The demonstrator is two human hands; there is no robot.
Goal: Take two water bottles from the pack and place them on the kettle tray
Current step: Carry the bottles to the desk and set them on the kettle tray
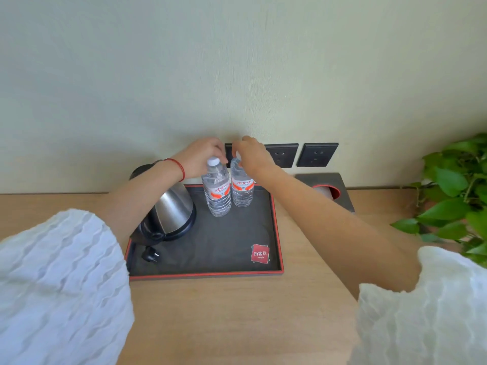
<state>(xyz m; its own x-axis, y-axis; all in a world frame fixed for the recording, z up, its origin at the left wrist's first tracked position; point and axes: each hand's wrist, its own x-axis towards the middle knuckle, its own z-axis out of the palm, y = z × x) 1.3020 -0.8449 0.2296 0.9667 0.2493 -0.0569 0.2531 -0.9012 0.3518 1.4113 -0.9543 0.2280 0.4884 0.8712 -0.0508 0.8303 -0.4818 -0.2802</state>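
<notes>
Two clear water bottles with red-and-white labels stand upright side by side at the back of the dark, red-rimmed kettle tray (226,246). My left hand (201,156) is curled around the neck of the left bottle (217,192), whose white cap shows. My right hand (251,154) grips the top of the right bottle (242,189) and hides its cap. A steel kettle (171,206) sits at the tray's left side, partly behind my left forearm. The pack is not in view.
A black plug (150,255) lies on the tray near the kettle. Dark wall sockets (317,154) sit just behind the bottles. A grey tissue box (329,188) stands right of the tray, and a leafy plant (458,196) fills the far right. The tray rests on a wooden desk (237,312).
</notes>
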